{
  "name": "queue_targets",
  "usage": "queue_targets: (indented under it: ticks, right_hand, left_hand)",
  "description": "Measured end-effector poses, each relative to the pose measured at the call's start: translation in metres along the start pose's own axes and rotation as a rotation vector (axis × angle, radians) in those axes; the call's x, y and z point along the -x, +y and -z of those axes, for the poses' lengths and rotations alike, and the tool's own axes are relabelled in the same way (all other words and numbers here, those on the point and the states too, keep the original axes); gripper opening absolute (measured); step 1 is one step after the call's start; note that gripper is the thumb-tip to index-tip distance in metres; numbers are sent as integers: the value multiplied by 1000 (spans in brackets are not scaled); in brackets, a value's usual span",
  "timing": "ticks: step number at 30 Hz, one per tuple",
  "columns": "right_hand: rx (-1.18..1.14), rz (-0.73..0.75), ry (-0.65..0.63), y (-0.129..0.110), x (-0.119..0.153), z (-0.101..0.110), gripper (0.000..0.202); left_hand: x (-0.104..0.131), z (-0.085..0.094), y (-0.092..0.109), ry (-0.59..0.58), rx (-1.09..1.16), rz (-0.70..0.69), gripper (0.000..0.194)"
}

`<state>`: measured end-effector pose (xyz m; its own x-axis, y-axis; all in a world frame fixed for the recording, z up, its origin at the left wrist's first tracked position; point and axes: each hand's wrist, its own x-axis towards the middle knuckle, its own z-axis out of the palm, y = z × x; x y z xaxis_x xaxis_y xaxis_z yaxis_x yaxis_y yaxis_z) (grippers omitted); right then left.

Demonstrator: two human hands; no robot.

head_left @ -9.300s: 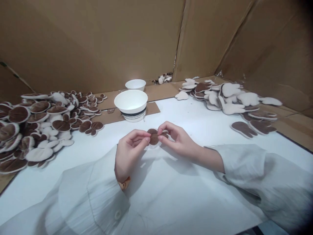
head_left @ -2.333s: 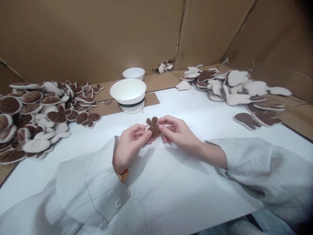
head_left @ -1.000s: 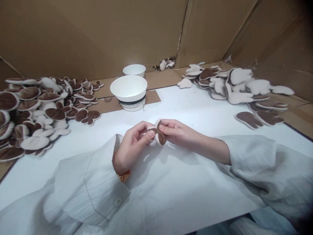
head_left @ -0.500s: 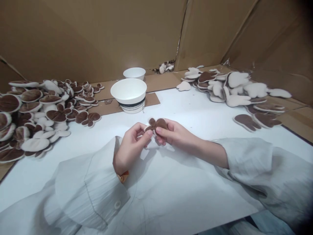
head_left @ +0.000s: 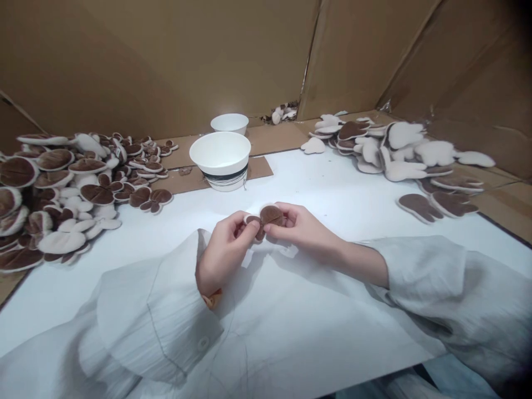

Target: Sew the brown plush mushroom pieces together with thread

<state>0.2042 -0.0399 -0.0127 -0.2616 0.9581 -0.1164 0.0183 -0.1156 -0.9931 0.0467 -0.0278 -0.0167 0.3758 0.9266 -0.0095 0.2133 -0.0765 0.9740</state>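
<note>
Brown plush with a cream edge shows in the head view: a small lobed fabric piece point(head_left: 271, 215), held between both hands over the white flat tabletop point(head_left: 328, 191), near the middle of the view. The left hand point(head_left: 226, 249) grips its left part, thumb on top and fingers curled behind; the right hand point(head_left: 305, 228) pinches the larger rounded lobe between thumb and fingers (some of the outline is hidden by them). Both sleeves are pale grey cloth, and an orange band point(head_left: 214, 299) shows at the left wrist.

Beyond the hands stands a white round bowl wound with dark thread point(head_left: 220, 158), with a second white bowl point(head_left: 230, 123) just behind it. To the left lies a large heap of brown and cream plush pieces point(head_left: 100, 194); to the right, a pile of mostly cream plush pieces point(head_left: 403, 136). Brown cardboard walls point(head_left: 166, 66) enclose the far side.
</note>
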Motion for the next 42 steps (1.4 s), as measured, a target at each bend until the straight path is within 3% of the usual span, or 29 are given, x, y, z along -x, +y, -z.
queue_targets:
  ticks: [6, 17, 24, 31, 38, 42]
  right_hand:
    - [36, 28, -18, -1, 1, 1, 6]
    - [107, 56, 107, 0, 3, 0, 11]
    - [12, 71, 50, 2, 3, 0, 11]
    - [-14, 13, 133, 7, 2, -1, 10]
    - [95, 30, 145, 4, 2, -3, 1]
    - [94, 61, 119, 6, 0, -3, 6]
  left_hand:
    - [0, 0, 0, -33, 75, 27, 24]
    - [1, -1, -4, -55, -113, -20, 24]
    - [1, -1, -2, -152, -131, -26, 17]
    - [1, -3, -2, -175, -94, -19, 18]
    - [4, -3, -3, -87, -111, -11, 18]
    - [7, -1, -4, -59, -195, -41, 22]
